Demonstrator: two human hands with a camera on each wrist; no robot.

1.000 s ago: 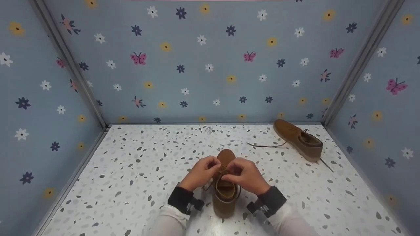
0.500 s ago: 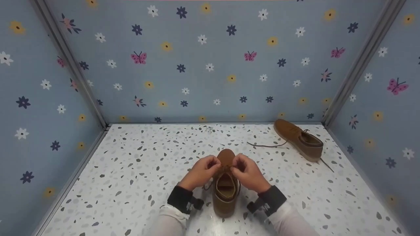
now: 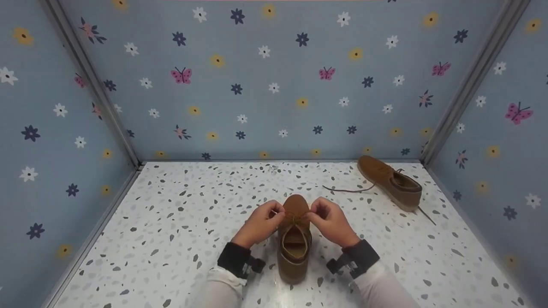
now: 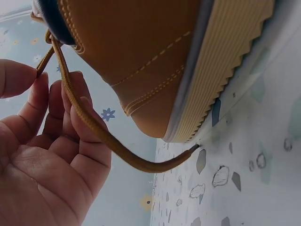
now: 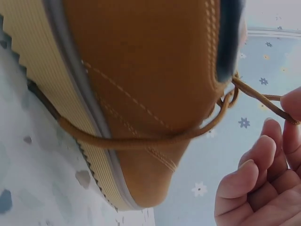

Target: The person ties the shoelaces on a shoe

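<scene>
A brown lace-up shoe [image 3: 293,270] stands on the speckled surface, toe pointing away, between both hands. My left hand [image 3: 260,223] pinches a loop of the brown shoelace [image 4: 44,61] between thumb and index finger, left of the knot. On the other side, my right hand [image 3: 332,223] pinches the opposite loop of the shoelace [image 5: 263,100] the same way. The two loops stretch outward from a bow over the shoe's tongue. Below each hand a loose lace end hangs down the shoe's side, its tip close to the surface in the wrist views.
A second brown shoe [image 3: 387,182] sits at the back right, with its lace [image 3: 349,190] trailing left and another end sticking out behind its heel. Flower-patterned panels [image 3: 274,81] enclose the white speckled surface [image 3: 184,239] at the back and both sides.
My right hand has moved from over the knot outward to the right, drawing its loop out. The left hand has shifted slightly left. The shoe has stayed in place.
</scene>
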